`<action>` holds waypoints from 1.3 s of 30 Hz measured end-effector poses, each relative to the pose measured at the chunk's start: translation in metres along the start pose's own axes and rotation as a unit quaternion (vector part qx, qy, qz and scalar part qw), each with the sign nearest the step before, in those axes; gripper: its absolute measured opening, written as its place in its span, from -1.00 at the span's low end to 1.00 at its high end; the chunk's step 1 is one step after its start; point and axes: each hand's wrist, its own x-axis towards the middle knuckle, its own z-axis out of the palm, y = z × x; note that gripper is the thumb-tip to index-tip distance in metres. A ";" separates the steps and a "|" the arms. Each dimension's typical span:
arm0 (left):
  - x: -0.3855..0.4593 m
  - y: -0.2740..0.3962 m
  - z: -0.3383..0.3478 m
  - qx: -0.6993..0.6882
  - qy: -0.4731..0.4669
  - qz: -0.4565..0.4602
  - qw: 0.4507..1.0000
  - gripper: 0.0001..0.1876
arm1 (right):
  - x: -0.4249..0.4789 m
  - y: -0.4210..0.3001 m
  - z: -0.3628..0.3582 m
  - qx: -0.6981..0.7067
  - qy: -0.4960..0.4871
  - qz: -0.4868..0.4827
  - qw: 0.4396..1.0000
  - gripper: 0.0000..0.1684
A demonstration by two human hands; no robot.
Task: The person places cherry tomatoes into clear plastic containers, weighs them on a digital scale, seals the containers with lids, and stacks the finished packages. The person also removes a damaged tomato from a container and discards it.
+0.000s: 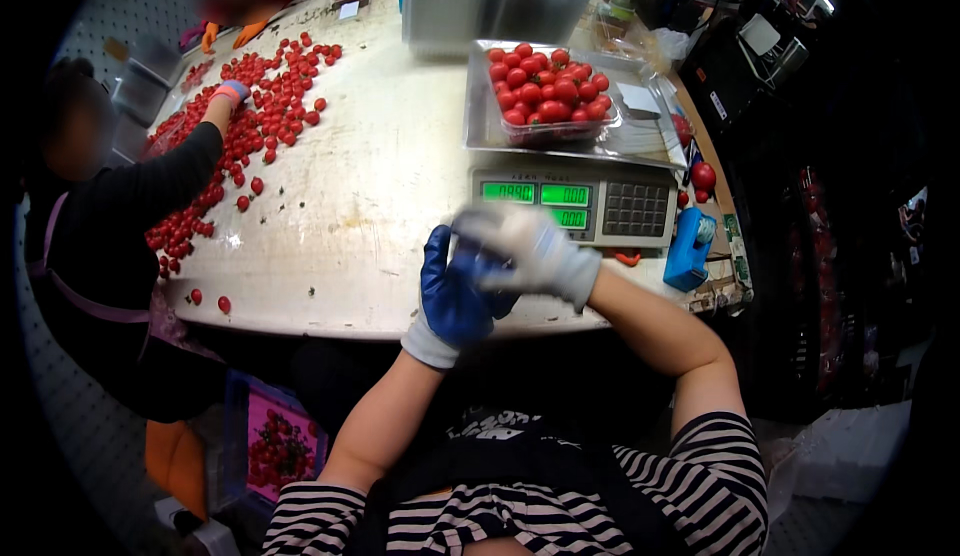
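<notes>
My left hand (461,297), in a white glove with a blue coated palm, is raised palm up over the table's near edge. My right hand (532,252), in the same kind of glove and blurred, lies across its fingers; whether anything is between them cannot be told. Just beyond them stands a digital scale (637,209) with lit green displays. On its metal tray (484,136) a clear plastic box is heaped with cherry tomatoes (551,91), and a white card (638,98) lies beside the box.
Loose cherry tomatoes (281,106) cover the table's left side, where a co-worker's gloved hand (231,91) reaches in. Another person's orange gloves (251,33) are at the far left. Stacked clear containers (487,1) stand behind the scale, a blue tape dispenser (686,252) at its right.
</notes>
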 end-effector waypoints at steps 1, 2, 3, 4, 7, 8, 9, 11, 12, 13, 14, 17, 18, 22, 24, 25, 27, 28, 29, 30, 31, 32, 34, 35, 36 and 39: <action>0.001 -0.004 -0.016 0.041 0.012 0.039 0.998 -0.54 | -0.010 -0.012 0.011 -0.047 -0.089 0.017 0.995 -0.28; -0.002 -0.008 -0.029 0.083 0.024 0.078 0.993 -0.58 | -0.017 -0.015 0.013 -0.053 -0.076 0.000 0.996 -0.25; -0.006 -0.011 -0.032 0.131 0.021 0.105 0.986 -0.61 | -0.024 -0.013 0.012 -0.058 -0.063 -0.019 0.996 -0.21; -0.012 -0.013 -0.034 0.179 0.021 0.137 0.974 -0.63 | -0.026 -0.003 0.002 -0.017 0.014 -0.019 1.000 -0.28; -0.023 0.004 -0.051 -0.174 0.083 -0.021 0.981 -0.67 | -0.017 0.020 -0.058 0.158 0.205 0.157 0.953 -0.39; -0.023 0.007 -0.059 -0.148 0.076 0.001 0.986 -0.64 | -0.010 0.034 -0.076 0.174 0.275 0.137 0.935 -0.36; -0.022 0.010 -0.065 -0.122 0.068 0.020 0.990 -0.62 | -0.001 0.049 -0.093 0.146 0.282 0.190 0.929 -0.28; -0.018 0.021 -0.072 -0.110 -0.029 0.013 0.993 -0.58 | 0.015 0.073 -0.110 -0.025 0.208 0.236 0.949 -0.04; -0.015 0.023 -0.071 -0.106 -0.008 0.014 0.994 -0.58 | 0.022 0.088 -0.107 -0.134 0.158 0.255 0.945 0.04; -0.015 0.025 -0.070 -0.103 0.016 0.021 0.994 -0.58 | 0.033 0.094 -0.106 -0.236 0.105 0.267 0.928 0.12; -0.015 0.027 -0.071 -0.100 0.037 0.027 0.994 -0.58 | 0.043 0.095 -0.109 -0.203 -0.023 0.322 0.925 0.22; -0.011 0.027 -0.073 -0.094 0.077 0.026 0.992 -0.58 | 0.050 0.108 -0.109 -0.295 -0.120 0.256 0.913 -0.15; -0.012 0.027 -0.070 -0.091 0.078 0.024 0.993 -0.59 | 0.054 0.108 -0.113 -0.248 -0.123 0.271 0.922 -0.22; -0.014 0.025 -0.068 -0.067 0.098 0.034 0.992 -0.59 | 0.059 0.098 -0.116 -0.278 -0.145 0.241 0.918 -0.35; -0.015 0.025 -0.071 -0.064 0.086 0.033 0.994 -0.59 | 0.058 0.085 -0.112 -0.355 -0.166 0.217 0.894 -0.34; -0.014 0.026 -0.074 -0.061 0.086 0.033 0.994 -0.58 | 0.059 0.079 -0.111 -0.362 -0.171 0.225 0.888 -0.35; -0.013 0.027 -0.077 -0.056 0.087 0.032 0.994 -0.57 | 0.061 0.070 -0.107 -0.375 -0.181 0.243 0.876 -0.36; -0.012 0.026 -0.077 -0.038 0.101 0.048 0.993 -0.57 | 0.061 0.069 -0.105 -0.367 -0.172 0.250 0.879 -0.38; -0.010 0.025 -0.076 -0.019 0.115 0.065 0.991 -0.57 | 0.061 0.071 -0.103 -0.352 -0.158 0.268 0.883 -0.38; -0.009 0.024 -0.073 0.001 0.129 0.082 0.988 -0.57 | 0.060 0.076 -0.100 -0.337 -0.143 0.285 0.886 -0.39; -0.009 0.024 -0.070 -0.018 0.124 0.071 0.990 -0.58 | 0.060 0.079 -0.097 -0.321 -0.127 0.302 0.889 -0.40; -0.011 0.024 -0.065 -0.037 0.119 0.061 0.990 -0.58 | 0.061 0.082 -0.096 -0.313 -0.121 0.300 0.893 -0.45; -0.011 0.023 -0.062 -0.054 0.116 0.053 0.990 -0.59 | 0.064 0.085 -0.096 -0.299 -0.108 0.298 0.900 -0.54; -0.009 0.021 -0.065 -0.052 0.118 0.056 0.990 -0.60 | 0.063 0.091 -0.096 -0.269 -0.068 0.302 0.912 -0.54; -0.008 0.021 -0.068 -0.051 0.121 0.061 0.989 -0.61 | 0.060 0.097 -0.096 -0.238 -0.028 0.303 0.922 -0.55; -0.009 0.020 -0.070 -0.060 0.106 0.044 0.992 -0.63 | 0.051 0.113 -0.107 -0.022 0.171 0.310 0.935 -0.58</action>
